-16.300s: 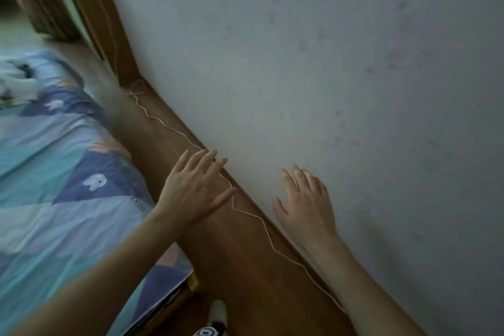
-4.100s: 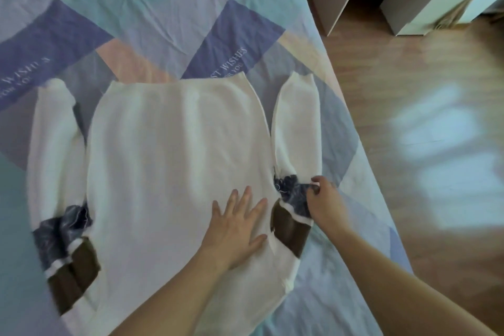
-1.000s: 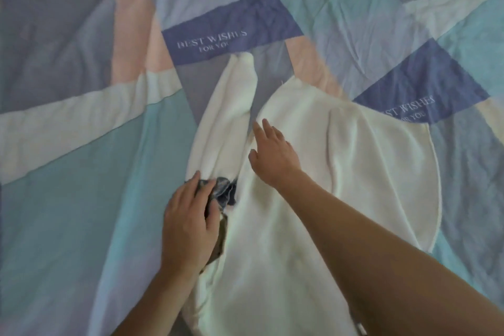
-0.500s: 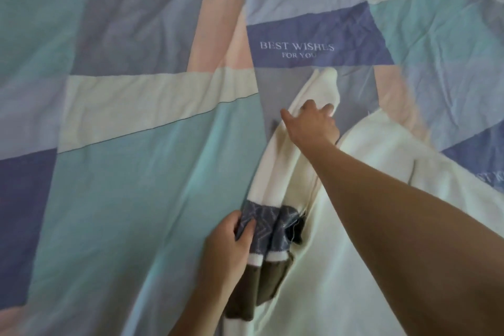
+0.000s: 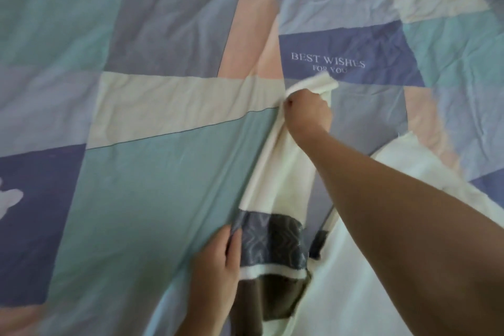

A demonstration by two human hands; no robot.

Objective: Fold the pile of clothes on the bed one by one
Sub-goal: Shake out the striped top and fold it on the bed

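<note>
A cream sweater (image 5: pixel 354 267) lies flat on the patchwork bedsheet (image 5: pixel 150 172). Its left sleeve (image 5: pixel 283 172) runs from a navy patterned band and a brown band (image 5: pixel 272 243) up to a cream cuff. My right hand (image 5: pixel 306 110) is closed around the sleeve just below the cuff and holds that end slightly raised. My left hand (image 5: pixel 218 267) pinches the sleeve's outer edge at the navy band. My right forearm crosses over the sweater's body and hides part of it.
The sheet has teal, navy, pink and cream patches, one printed "BEST WISHES FOR YOU" (image 5: pixel 327 63). It spreads wide to the left of the sleeve. Another cream piece of cloth (image 5: pixel 425 0) shows at the top right.
My right hand has slid up the sleeve and closed on its cuff end, pulling it straight. My left hand stays gripping the navy band. The view has shifted left.
</note>
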